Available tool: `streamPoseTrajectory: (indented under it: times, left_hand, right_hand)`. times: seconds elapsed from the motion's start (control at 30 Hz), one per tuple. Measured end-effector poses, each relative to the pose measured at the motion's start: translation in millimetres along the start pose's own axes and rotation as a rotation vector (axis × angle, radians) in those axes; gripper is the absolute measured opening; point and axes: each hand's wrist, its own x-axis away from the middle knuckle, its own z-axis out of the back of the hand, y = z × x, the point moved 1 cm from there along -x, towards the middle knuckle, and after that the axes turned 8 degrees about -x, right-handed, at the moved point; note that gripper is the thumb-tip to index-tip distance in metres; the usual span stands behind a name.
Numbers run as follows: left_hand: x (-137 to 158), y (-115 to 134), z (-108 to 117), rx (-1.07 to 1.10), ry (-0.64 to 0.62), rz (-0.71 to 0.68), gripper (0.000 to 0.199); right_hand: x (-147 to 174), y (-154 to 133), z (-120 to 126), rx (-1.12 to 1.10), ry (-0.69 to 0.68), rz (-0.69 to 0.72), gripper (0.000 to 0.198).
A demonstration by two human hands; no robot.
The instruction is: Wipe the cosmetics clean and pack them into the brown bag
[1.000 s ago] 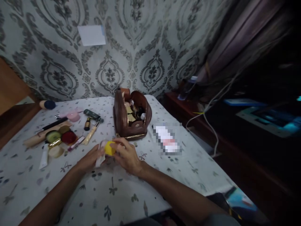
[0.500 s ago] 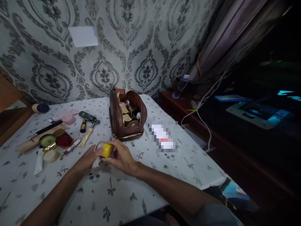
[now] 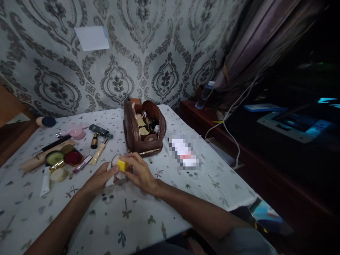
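A small yellow box-shaped item [image 3: 123, 165] is between my two hands, just in front of the brown makeup bag. My right hand [image 3: 143, 177] closes its fingers on it from the right. My left hand [image 3: 101, 179] has its thumb against the yellow item's left side and grips a white tissue-like piece [image 3: 110, 180] around and below it. What the left fingers press underneath is hidden. The brown makeup bag [image 3: 145, 147] stands unzipped behind my hands, with several cosmetics and a gold-toned packet [image 3: 143, 131] inside.
Several cosmetics lie to the left: a red round compact [image 3: 73, 158], a green round jar [image 3: 54, 158], a white tube [image 3: 45, 182], a dark green bottle [image 3: 99, 130] and a pink item [image 3: 77, 133]. A pixelated phone-like object [image 3: 184, 152] lies right. A water bottle [image 3: 205, 95] stands beyond.
The yellow item has turned slightly and shifted a little up and right between my hands. Both hands keep their grip. The other things stay in place.
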Motion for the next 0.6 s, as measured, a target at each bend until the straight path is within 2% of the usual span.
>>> streamPoseTrajectory:
  times: [0.2, 0.3, 0.37, 0.5, 0.6]
  left_hand:
    - [4, 4, -2, -0.016, 0.011, 0.012, 0.065]
    - [4, 6, -2, -0.035, 0.072, -0.037, 0.072]
    - [3, 6, -2, -0.034, 0.076, -0.072, 0.069]
    - [0, 5, -4, -0.009, -0.017, -0.094, 0.06]
    - [0, 4, -4, 0.004, -0.022, -0.078, 0.057]
  right_hand:
    - [-3, -1, -1, -0.036, 0.067, 0.028, 0.041]
    - [-4, -6, 1, -0.016, 0.023, 0.061, 0.035]
    - [-4, -9, 2, -0.004, -0.017, 0.086, 0.033]
    - [-3, -7, 0, -0.012, -0.022, 0.08, 0.045]
    - [-1, 0, -3, -0.011, 0.026, -0.01, 0.056]
